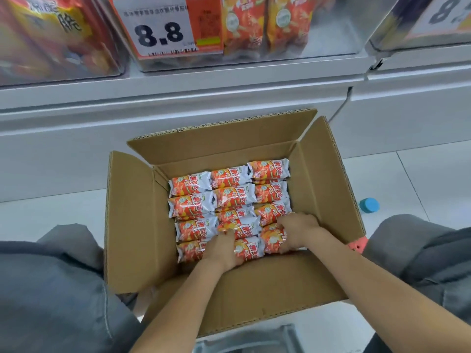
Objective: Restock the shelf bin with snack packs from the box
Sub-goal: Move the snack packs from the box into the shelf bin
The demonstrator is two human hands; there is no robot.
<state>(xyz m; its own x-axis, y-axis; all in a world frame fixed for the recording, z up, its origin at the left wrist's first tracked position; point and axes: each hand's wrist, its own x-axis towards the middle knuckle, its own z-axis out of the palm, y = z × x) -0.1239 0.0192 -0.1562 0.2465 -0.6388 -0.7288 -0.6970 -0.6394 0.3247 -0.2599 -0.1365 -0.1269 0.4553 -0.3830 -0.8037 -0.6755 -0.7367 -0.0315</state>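
An open box (318, 174) of brown corrugated cardboard sits on the pale tiled floor (420, 174) between the person's grey-trousered knees, its four flaps folded outward. Inside lie glossy, pillow-shaped snack packs (229, 197), orange-red with white crimped ends, laid flat in three columns; about twelve show on the top layer, some partly covered by the hands. Their printing includes red Chinese characters on a yellow patch, too small to read with certainty.

Both hands reach into the near end of the box. The left hand (224, 250) has its fingers curled down around a pack in the middle column of the nearest row. The right hand (297, 231) grips the neighbouring pack (272, 240) in the right column, fingers bent over its far edge and thumb at its near side.

Above, on a white metal shelf (229, 82), stands a clear plastic bin (331, 34) holding at least two upright packs (244, 24) of the same orange design. On its front hangs a white and orange price card (163, 26) reading "8.8", with a blurred line of characters above. A second bin at left holds red and yellow bags (51, 34); a third at right carries a card beginning "8". One round blue cap (369, 205) lies on the floor right of the box
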